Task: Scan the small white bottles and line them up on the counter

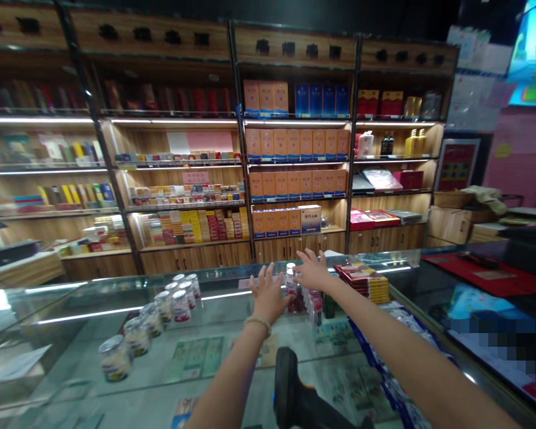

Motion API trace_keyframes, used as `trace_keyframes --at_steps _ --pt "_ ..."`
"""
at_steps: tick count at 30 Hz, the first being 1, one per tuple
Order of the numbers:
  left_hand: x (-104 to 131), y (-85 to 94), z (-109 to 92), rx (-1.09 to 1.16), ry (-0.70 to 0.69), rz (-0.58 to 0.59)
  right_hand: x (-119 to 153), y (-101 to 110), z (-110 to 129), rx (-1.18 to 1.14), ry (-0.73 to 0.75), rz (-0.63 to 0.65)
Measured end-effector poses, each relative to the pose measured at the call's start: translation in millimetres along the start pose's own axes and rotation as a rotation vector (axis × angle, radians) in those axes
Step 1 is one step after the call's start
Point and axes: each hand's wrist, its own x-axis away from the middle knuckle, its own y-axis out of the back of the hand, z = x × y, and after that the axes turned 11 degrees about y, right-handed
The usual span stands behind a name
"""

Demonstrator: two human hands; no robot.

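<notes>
My left hand (268, 295) reaches over the glass counter with its fingers spread, and its thumb is close to a small white-topped can (290, 271). From the other side my right hand (315, 271) comes in above the same can, fingers apart; whether either hand touches it I cannot tell. Below my right hand are red-and-white packages (314, 307), partly hidden, and something dark green (329, 305). On the left side of the counter, several similar cans (181, 305) and clear-sided jars (115, 357) stand in a slanting line.
A black handheld scanner (286, 387) stands up close to me between my forearms. Red and yellow packets (366, 283) are stacked at right, with blue-and-white packets (411, 325) along the counter edge. Behind the glass counter (223, 357) are lit shelves with orange boxes (299, 186).
</notes>
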Motion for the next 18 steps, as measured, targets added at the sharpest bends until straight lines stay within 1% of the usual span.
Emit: trace_keyframes --at_steps 4,7,13,18 --pt "-1 -6.1 -2 0.044 -0.003 0.080 -1 -2 -1 -0.002 -0.011 -0.013" --pt "-3 -5.2 -3 0.097 0.025 0.100 -2 -2 -2 -0.010 -0.020 -0.018" --pt "-3 7.5 -5 0.137 0.066 0.057 1 2 3 -0.032 -0.023 -0.037" --pt "1 19.0 -4 0.128 0.084 0.073 7 6 13 -0.036 0.003 -0.069"
